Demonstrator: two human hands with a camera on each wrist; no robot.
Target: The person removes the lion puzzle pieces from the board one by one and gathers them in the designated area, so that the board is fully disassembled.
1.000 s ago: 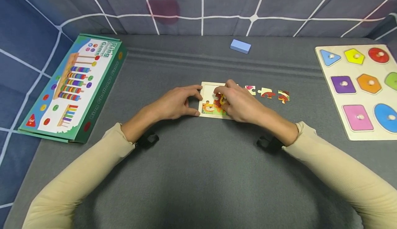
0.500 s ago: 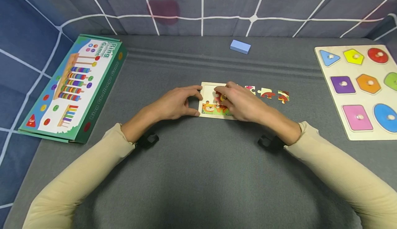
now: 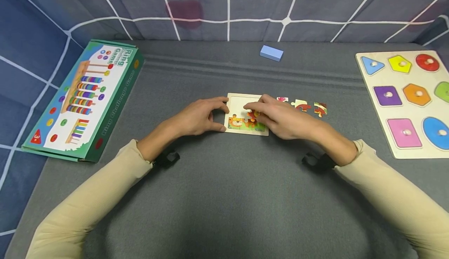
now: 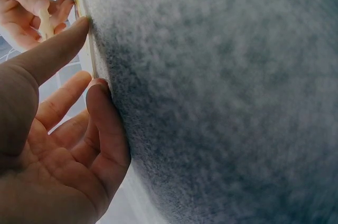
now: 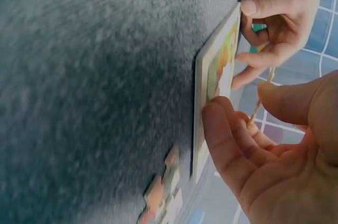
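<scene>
Over the grey worktop [image 3: 224, 196], the left hand [image 3: 197, 117], spread, touches and the right hand [image 3: 285, 121], pinching, overhangs the wooden puzzle tray [image 3: 238, 105] near frame centre, loose pieces [image 3: 300, 104] right of centre, a red-and-yellow piece [image 3: 251, 115] in the pinch

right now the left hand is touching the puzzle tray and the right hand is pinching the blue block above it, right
Not the blue block: that lies beyond the tray. The right hand is pinching a puzzle piece above the tray, as the right wrist view shows. The left hand does touch the tray.
</scene>
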